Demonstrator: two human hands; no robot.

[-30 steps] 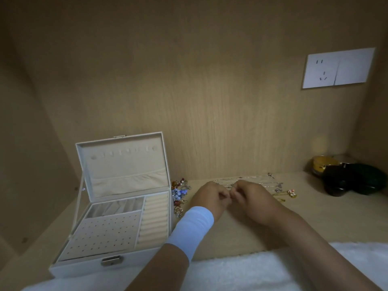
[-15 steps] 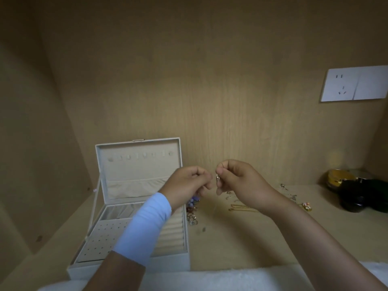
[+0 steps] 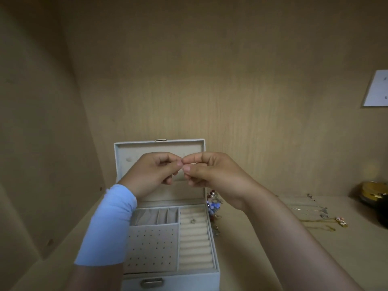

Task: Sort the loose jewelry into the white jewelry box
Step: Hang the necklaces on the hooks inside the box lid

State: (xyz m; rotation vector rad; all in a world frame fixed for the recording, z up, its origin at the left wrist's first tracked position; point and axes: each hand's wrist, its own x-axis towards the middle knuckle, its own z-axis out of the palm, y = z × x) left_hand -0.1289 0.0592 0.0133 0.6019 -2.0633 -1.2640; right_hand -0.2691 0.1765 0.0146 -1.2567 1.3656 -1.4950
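I see my left hand [image 3: 151, 173] and right hand [image 3: 212, 175] raised with pinched fingertips meeting above the open white jewelry box [image 3: 168, 238] on the desk [image 3: 262, 259], whatever they pinch too small to make out, loose jewelry [image 3: 312, 215] lying right of the box.

Both hands are rising off the light wooden shelf surface [image 3: 247, 259], where they were pinching together a second ago, and are now hovering in front of the upright lid of the open white rectangular jewelry box [image 3: 216, 276]. The left hand [image 3: 153, 175], with its pale blue wrist sleeve [image 3: 109, 225], and the right hand [image 3: 212, 175] are meeting fingertip to fingertip; whatever they are pinching is too small to make out. They are travelling toward 10 o'clock from the thin chains [image 3: 310, 215], which are now lying well apart at 4 o'clock of the hands.
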